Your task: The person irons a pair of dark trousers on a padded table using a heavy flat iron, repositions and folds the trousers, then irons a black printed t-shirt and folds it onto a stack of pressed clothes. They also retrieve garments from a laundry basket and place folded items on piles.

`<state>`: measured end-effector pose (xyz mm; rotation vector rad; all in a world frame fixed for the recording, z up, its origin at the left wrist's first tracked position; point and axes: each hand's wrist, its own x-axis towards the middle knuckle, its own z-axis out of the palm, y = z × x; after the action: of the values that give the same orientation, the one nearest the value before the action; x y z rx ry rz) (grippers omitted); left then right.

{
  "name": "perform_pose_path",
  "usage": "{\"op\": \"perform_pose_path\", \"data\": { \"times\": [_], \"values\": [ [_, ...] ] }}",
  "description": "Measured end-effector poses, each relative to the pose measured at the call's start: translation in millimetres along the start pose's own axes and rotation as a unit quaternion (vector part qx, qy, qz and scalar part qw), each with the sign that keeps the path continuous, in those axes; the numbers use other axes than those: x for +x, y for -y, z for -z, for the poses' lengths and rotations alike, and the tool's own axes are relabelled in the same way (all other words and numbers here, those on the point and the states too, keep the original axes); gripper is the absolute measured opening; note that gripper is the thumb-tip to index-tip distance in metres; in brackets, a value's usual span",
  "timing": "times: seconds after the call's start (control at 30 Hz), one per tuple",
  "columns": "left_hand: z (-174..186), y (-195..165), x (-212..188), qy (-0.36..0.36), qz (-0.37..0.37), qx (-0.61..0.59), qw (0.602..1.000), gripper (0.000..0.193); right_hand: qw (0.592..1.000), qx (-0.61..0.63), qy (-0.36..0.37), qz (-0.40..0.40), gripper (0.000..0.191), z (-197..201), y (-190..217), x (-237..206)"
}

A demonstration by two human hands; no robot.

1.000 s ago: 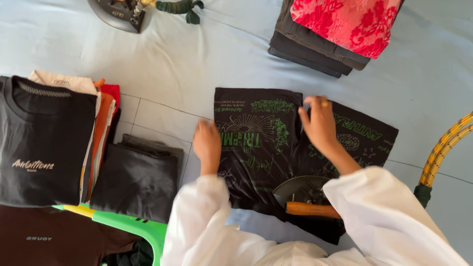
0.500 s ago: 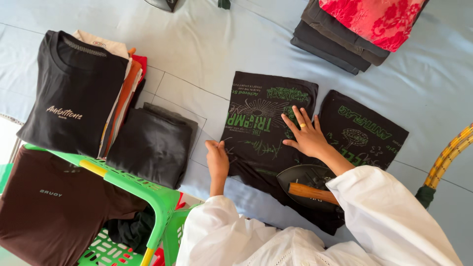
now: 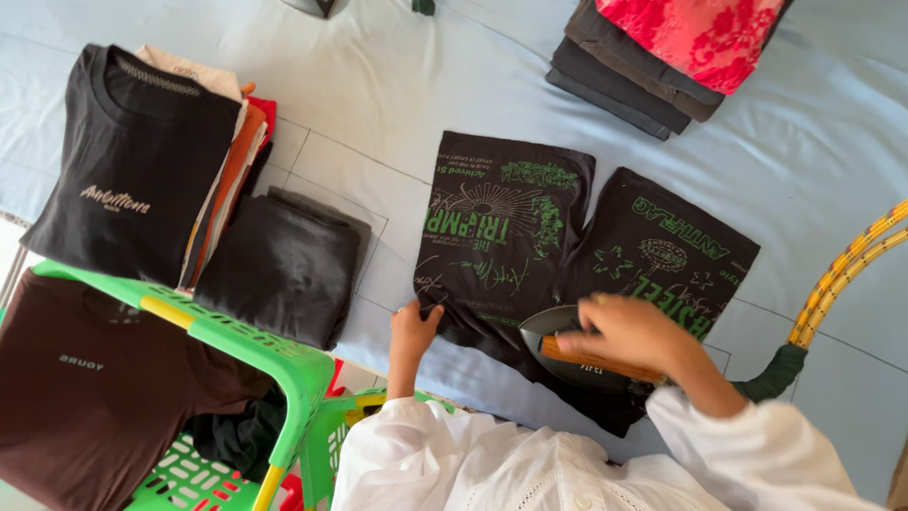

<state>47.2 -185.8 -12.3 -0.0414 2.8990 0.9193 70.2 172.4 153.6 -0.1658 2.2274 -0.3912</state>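
Pinching the near edge of the black printed T-shirt with your left hand, you kept its fingers closed on the cloth. The shirt lay partly folded on the pale blue sheet. Your right hand had its fingers wrapped around the wooden handle of an iron resting on the shirt's near edge, beside a green basket.

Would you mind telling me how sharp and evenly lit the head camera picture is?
Head view: soft, even daylight, no glare on the pale blue sheet; the black printed shirt is sharp; the right hand is slightly motion-blurred, the left hand crisper; the green basket bends a little toward the edge.
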Motion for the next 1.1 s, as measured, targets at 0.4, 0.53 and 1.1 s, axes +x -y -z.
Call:
{"op": "perform_pose_path", "data": {
  "times": [0.4, 0.53, 1.1],
  "values": [
    [29.1, -15.2, -27.7, -0.012, 0.187, -0.299, 0.936, 0.029, 0.952, -0.097, -0.290, 0.006, 0.064, -83.8, 21.9, 8.0],
    [23.0, -1.1, -27.3, 0.030, 0.197, -0.372, 0.907, 0.033, 0.955, -0.109, -0.273, 0.038, 0.060, -74.2, 47.0, 36.3],
    [29.6, -2.3, -44.6, -0.024, 0.203, -0.293, 0.934, 0.031, 0.920, -0.123, -0.299, 0.221, 0.041, -45.1, 149.2, 132.0]
  ]
}}
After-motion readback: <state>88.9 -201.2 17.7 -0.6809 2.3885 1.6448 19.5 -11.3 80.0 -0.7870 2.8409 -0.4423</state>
